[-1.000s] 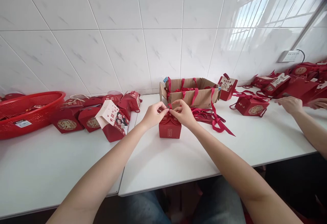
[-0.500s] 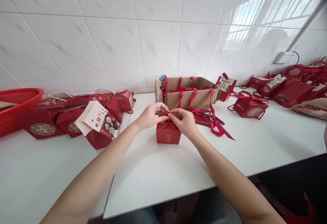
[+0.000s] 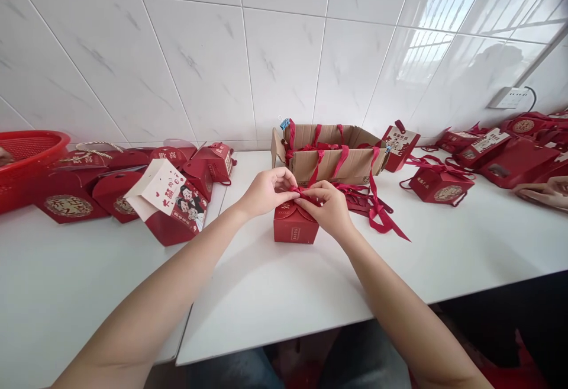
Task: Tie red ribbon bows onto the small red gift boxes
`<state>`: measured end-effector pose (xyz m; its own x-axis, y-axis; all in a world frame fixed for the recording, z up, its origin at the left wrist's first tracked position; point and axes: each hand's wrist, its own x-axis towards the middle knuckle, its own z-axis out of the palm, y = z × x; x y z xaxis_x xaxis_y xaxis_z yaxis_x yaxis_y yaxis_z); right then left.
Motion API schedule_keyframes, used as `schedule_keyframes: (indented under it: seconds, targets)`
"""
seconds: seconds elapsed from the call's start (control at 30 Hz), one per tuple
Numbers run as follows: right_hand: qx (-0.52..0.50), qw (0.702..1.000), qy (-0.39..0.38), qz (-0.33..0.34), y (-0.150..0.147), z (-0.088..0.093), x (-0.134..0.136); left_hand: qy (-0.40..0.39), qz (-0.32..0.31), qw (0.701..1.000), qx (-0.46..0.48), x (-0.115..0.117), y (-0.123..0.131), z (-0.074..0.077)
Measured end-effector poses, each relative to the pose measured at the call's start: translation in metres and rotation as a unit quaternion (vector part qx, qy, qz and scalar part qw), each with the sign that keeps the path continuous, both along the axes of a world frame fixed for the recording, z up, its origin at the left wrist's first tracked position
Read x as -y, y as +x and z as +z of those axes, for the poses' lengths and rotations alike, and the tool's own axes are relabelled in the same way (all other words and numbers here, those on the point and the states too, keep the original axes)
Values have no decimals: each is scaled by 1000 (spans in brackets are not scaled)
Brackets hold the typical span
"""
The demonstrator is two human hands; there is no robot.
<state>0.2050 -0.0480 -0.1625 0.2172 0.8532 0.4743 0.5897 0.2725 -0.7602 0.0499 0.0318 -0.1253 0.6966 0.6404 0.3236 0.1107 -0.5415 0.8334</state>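
Note:
A small red gift box stands on the white table in front of me. My left hand and my right hand meet over its top. Both pinch a red ribbon that lies across the box's closed flaps. The fingers of each hand are curled tight around the ribbon, which mostly hides under them.
An open cardboard box draped with red ribbons stands behind. Loose ribbons trail to its right. Several red gift boxes and a red basket lie at left. More red boxes and another person's hand are at right.
The view has shifted slightly left and down. My hands stay on the ribbon atop the box, fingers now drawn closer together. The other person's hand shows again at the far right.

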Motion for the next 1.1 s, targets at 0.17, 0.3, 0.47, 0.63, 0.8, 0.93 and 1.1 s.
schedule_keyframes:
  seconds: [0.17, 0.3, 0.47, 0.63, 0.8, 0.93, 1.1]
  targets:
    - [-2, 1000, 6, -24, -2, 0, -1, 14, -5, 1000, -5, -1, 0, -1]
    - [-93, 994, -55, 27, -1, 2, -1, 35, 2, 999, -21, -1, -1, -2]
    - [-212, 960, -104, 150, 1, 1, -2, 52, -10, 999, 7, -2, 1, -8]
    - [-241, 957, -84, 136, -2, -5, -5, 99, 42, 994, 13, -4, 4, -12]
    - [-222, 968, -75, 89, -7, -8, -6, 198, 60, 972, -112, -5, -7, 2]
    - [-217, 970, -76, 78, -9, -9, -5, 175, 13, 961, -212, -1, -16, 13]
    - [-190, 976, -82, 63, -9, -6, -1, 187, 41, 958, -211, 2, -13, 12]
